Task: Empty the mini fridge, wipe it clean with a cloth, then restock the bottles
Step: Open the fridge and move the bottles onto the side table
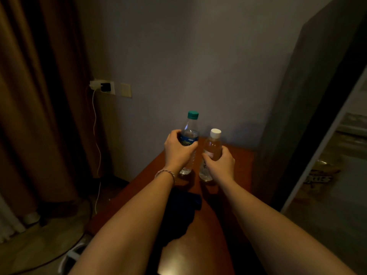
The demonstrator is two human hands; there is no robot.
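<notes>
The left hand [177,150] grips the green-capped water bottle [189,141]; the right hand [219,162] grips the white-capped bottle [211,153] just beside it. Both stand near upright, bases at the wooden tabletop [236,155], apparently resting there. The dark cloth [178,213] lies nearer, between the forearms.

One camera on the person's head looks forward and down, close over the desk [234,155], toward the wall [188,56].

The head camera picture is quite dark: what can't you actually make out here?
- Green-capped bottle: label wording, wrapped by the left hand.
- White-capped bottle: label print, covered by the right hand.
- Dark cloth: its full shape, lost in shadow between the forearms.
- Mini fridge: its shelves, blurred and cut off by the right edge.
</notes>
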